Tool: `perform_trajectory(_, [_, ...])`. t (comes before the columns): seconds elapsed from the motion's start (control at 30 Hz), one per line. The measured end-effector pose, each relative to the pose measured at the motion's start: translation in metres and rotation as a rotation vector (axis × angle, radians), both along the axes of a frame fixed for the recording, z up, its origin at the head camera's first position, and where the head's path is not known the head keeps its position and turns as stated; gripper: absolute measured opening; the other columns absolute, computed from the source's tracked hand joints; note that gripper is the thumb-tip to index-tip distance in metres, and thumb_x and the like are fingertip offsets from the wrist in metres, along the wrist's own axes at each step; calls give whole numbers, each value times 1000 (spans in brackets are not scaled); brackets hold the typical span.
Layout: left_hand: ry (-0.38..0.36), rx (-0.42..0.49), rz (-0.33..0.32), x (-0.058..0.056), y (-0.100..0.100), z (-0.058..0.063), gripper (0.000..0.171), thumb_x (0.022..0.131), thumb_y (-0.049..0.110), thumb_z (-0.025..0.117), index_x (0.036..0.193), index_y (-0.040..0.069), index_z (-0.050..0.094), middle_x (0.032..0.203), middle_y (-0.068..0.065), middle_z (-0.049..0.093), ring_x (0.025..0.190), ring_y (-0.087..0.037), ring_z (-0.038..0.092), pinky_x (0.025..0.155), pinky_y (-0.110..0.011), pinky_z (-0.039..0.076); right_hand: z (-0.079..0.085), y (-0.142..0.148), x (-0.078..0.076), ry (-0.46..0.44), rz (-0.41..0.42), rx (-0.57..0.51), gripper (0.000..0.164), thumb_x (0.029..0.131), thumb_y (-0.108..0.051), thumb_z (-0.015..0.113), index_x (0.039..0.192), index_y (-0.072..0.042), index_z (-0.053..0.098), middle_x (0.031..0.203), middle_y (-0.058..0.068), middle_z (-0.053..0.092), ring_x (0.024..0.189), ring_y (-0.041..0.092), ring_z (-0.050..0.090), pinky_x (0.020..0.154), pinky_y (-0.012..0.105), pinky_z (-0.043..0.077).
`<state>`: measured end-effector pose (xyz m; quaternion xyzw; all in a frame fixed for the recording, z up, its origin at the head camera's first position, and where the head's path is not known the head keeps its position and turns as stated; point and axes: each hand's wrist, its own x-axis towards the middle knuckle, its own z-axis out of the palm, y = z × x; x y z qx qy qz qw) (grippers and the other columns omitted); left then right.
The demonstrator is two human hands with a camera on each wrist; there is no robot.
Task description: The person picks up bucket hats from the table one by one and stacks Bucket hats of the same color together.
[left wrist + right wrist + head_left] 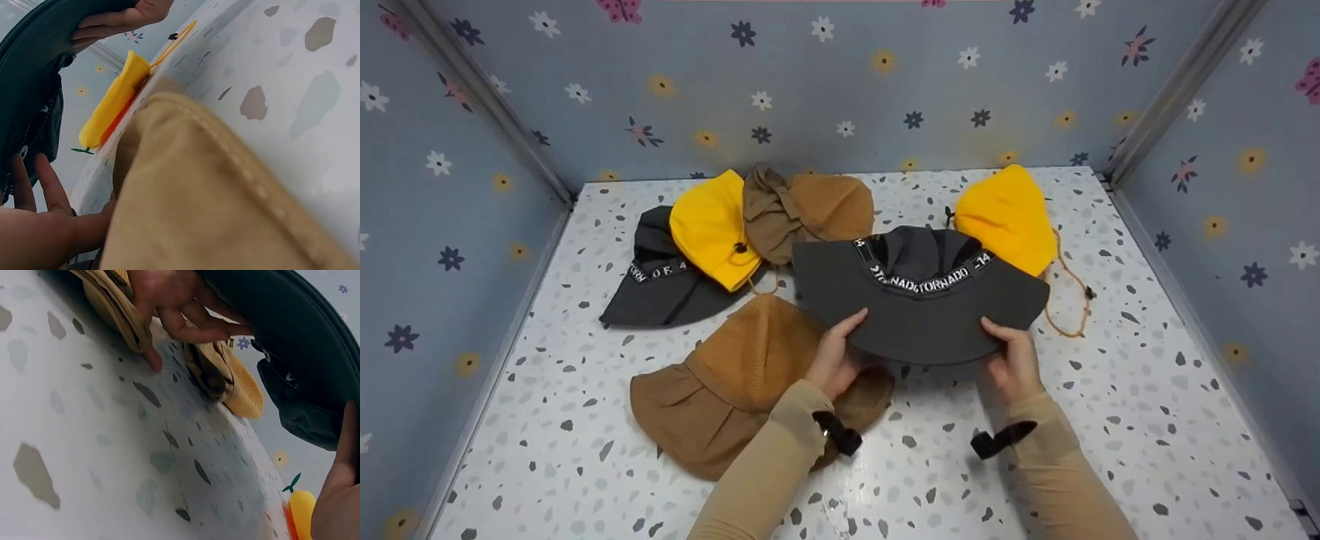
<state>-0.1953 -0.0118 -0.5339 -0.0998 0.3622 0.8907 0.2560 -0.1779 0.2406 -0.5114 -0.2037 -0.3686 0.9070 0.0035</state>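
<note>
Remotely, I watched the left hand (834, 360) and right hand (1015, 364), thumbs uppermost, pinch one dark hat (922, 326) by its brim over the bench (1140, 420), between its side edges; I counted another dark hat (656, 301), two yellow hats (1009, 217) (709, 229), two brown hats (840, 206) (757, 349).

The held dark hat (922, 326) partly hides left hand (835, 356) and right hand (1017, 365).

Dark grey hat (922, 319), held raised, wide brim foremost, white "TORNADO" lettering on black band
</note>
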Motion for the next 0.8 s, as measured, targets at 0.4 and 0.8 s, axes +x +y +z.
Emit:
perform_trajectory(0.4, [-24, -35, 161, 3, -2, -3, 46, 91, -4, 61, 134, 3, 47, 116, -7, 67, 108, -24, 67, 100, -43, 52, 0, 20, 10, -15, 67, 134, 83, 94, 14, 49, 160, -22, 12, 156, 4, 30, 136, 18, 44, 97, 26, 53])
perform_trajectory(0.8, [-40, 26, 167, 2, -3, -4, 37, 99, 10, 54, 135, 5, 49, 114, -3, 69, 107, -19, 66, 103, -41, 50, 1, 40, 19, -49, 80, 159, 83, 93, 10, 56, 159, -20, 15, 147, 2, 39, 113, 11, 60, 97, 28, 53])
